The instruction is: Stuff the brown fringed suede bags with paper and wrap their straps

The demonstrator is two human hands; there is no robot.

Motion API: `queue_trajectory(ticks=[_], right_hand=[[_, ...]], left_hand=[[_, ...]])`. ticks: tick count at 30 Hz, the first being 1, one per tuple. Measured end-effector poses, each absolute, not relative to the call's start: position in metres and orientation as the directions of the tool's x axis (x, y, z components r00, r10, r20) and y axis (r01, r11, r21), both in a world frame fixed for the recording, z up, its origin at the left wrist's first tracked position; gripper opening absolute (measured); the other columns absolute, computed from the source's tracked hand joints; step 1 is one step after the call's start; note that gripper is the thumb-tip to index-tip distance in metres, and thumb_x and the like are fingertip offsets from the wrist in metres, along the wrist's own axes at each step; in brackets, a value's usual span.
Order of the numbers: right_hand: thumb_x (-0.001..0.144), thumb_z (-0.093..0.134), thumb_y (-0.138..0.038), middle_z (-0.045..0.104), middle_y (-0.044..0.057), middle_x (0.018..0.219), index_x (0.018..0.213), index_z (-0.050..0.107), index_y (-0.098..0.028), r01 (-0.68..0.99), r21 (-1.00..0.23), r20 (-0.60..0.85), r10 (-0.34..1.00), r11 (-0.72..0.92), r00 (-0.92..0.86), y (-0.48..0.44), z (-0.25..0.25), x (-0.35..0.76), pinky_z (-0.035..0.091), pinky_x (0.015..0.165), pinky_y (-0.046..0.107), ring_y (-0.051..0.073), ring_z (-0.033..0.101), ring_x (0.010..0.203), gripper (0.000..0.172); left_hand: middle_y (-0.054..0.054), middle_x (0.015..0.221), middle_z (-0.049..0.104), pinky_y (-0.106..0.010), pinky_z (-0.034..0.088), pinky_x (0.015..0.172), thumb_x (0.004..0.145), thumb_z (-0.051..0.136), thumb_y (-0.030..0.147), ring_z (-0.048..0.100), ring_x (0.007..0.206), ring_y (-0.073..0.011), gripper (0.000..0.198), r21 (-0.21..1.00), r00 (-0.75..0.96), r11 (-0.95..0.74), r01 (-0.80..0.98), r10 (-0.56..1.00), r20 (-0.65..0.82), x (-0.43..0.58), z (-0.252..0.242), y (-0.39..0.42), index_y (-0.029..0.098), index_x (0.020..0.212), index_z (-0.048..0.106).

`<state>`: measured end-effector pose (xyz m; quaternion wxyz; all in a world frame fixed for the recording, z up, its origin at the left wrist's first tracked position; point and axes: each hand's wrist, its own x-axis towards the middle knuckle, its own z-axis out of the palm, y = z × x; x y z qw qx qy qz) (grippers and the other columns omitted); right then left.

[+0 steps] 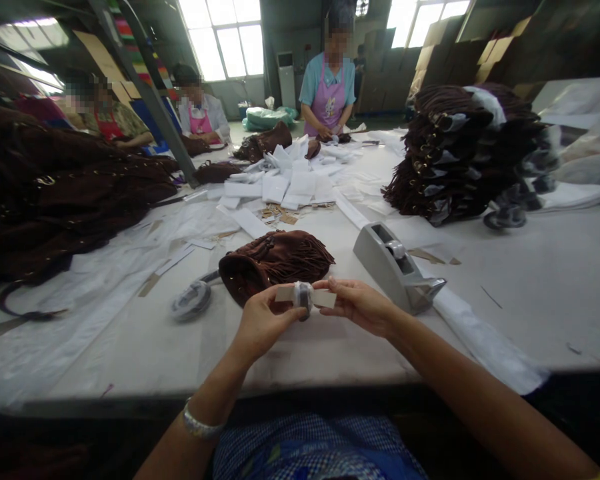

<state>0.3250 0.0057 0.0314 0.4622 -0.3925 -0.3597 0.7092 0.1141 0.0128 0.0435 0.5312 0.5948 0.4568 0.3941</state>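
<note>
In front of me, my left hand is closed on a small dark piece wrapped in clear plastic, perhaps part of a strap. A beige paper strip passes behind or around this piece; which one I cannot tell. My right hand pinches the strip's right end between thumb and fingers. Just beyond both hands, a brown fringed bag lies on its side with its opening towards the left. Beside it rests a plastic-wrapped coil of strap.
A grey tape dispenser stands right of my hands. Stacked fringed bags rise behind it, and a brown heap of bags covers the left. White paper pieces lie mid-table. A co-worker stands opposite; two others sit left.
</note>
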Motion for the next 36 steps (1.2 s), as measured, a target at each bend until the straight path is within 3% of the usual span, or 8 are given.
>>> queue_trajectory(ticks=[3, 5, 14, 20, 24, 28, 31, 36], right_hand=[[0.069, 0.085, -0.034, 0.071, 0.004, 0.089, 0.098, 0.076, -0.017, -0.376, -0.850, -0.256, 0.912, -0.370, -0.319, 0.000, 0.024, 0.323, 0.055, 0.086, 0.031, 0.013, 0.065, 0.078, 0.034], [0.067, 0.086, -0.032, 0.072, 0.004, 0.093, 0.096, 0.076, -0.017, -0.355, -0.876, -0.232, 0.931, -0.325, -0.281, -0.003, 0.022, 0.319, 0.054, 0.083, 0.028, 0.014, 0.065, 0.081, 0.034], [0.066, 0.085, -0.035, 0.071, 0.004, 0.076, 0.084, 0.074, -0.016, -0.196, -0.971, -0.126, 0.990, -0.136, -0.066, -0.011, 0.023, 0.296, 0.051, 0.056, 0.024, 0.016, 0.065, 0.069, 0.029], [0.069, 0.081, -0.035, 0.072, 0.004, 0.074, 0.086, 0.075, -0.017, 0.027, -0.999, -0.025, 1.000, -0.025, 0.005, -0.014, 0.024, 0.295, 0.048, 0.043, 0.024, 0.015, 0.060, 0.057, 0.024], [0.073, 0.078, -0.039, 0.072, 0.005, 0.075, 0.090, 0.075, -0.017, 0.120, -0.992, 0.033, 0.999, 0.031, 0.016, -0.018, 0.022, 0.295, 0.053, 0.048, 0.026, 0.017, 0.062, 0.059, 0.027], [0.074, 0.078, -0.041, 0.072, 0.005, 0.077, 0.091, 0.073, -0.016, 0.057, -0.998, 0.033, 0.999, 0.034, -0.021, -0.019, 0.018, 0.291, 0.056, 0.058, 0.027, 0.016, 0.065, 0.063, 0.031], [0.071, 0.080, -0.039, 0.070, 0.003, 0.078, 0.089, 0.070, -0.016, -0.023, -1.000, 0.000, 0.998, -0.001, -0.059, -0.017, 0.016, 0.284, 0.054, 0.060, 0.024, 0.013, 0.063, 0.063, 0.031], [0.072, 0.080, -0.036, 0.066, 0.000, 0.074, 0.084, 0.067, -0.017, 0.016, -1.000, 0.023, 0.996, 0.025, -0.091, -0.016, 0.016, 0.273, 0.052, 0.061, 0.022, 0.012, 0.063, 0.065, 0.026]], left_hand=[[-0.007, 0.095, 0.076, -0.035, 0.057, 0.084, 0.066, 0.081, 0.021, 0.072, 0.088, -0.0237, 0.038, 0.991, 0.263, -0.031, 0.134, 0.965, -0.005, 0.115, 0.041, 0.011, 0.017, 0.103, 0.073], [-0.006, 0.097, 0.076, -0.035, 0.057, 0.085, 0.067, 0.081, 0.022, 0.071, 0.090, -0.0240, 0.037, 0.986, 0.255, -0.051, 0.158, 0.967, 0.009, 0.116, 0.039, 0.010, 0.017, 0.103, 0.074], [-0.003, 0.088, 0.076, -0.025, 0.053, 0.071, 0.078, 0.074, 0.029, 0.070, 0.081, -0.0207, 0.022, 0.940, 0.250, -0.186, 0.286, 0.961, 0.114, 0.115, 0.038, 0.000, 0.021, 0.098, 0.077], [0.002, 0.088, 0.076, -0.022, 0.049, 0.069, 0.082, 0.064, 0.016, 0.069, 0.080, -0.0181, 0.023, 0.841, 0.235, -0.311, 0.443, 0.945, 0.226, 0.116, 0.038, -0.004, 0.025, 0.098, 0.077], [0.001, 0.084, 0.076, -0.022, 0.046, 0.064, 0.080, 0.069, 0.020, 0.067, 0.070, -0.0166, 0.021, 0.781, 0.204, -0.348, 0.519, 0.938, 0.281, 0.118, 0.034, -0.009, 0.025, 0.098, 0.077], [0.000, 0.075, 0.074, -0.023, 0.044, 0.060, 0.080, 0.071, 0.029, 0.063, 0.062, -0.0154, 0.018, 0.754, 0.131, -0.306, 0.582, 0.950, 0.284, 0.120, 0.031, -0.017, 0.023, 0.095, 0.077], [-0.002, 0.083, 0.075, -0.025, 0.049, 0.066, 0.082, 0.068, 0.031, 0.067, 0.069, -0.0172, 0.022, 0.793, 0.073, -0.239, 0.561, 0.968, 0.240, 0.118, 0.031, -0.025, 0.022, 0.100, 0.075], [-0.006, 0.105, 0.075, -0.027, 0.055, 0.081, 0.084, 0.064, 0.028, 0.071, 0.091, -0.0209, 0.034, 0.932, 0.129, -0.177, 0.315, 0.981, 0.143, 0.107, 0.028, -0.038, 0.017, 0.115, 0.069]])
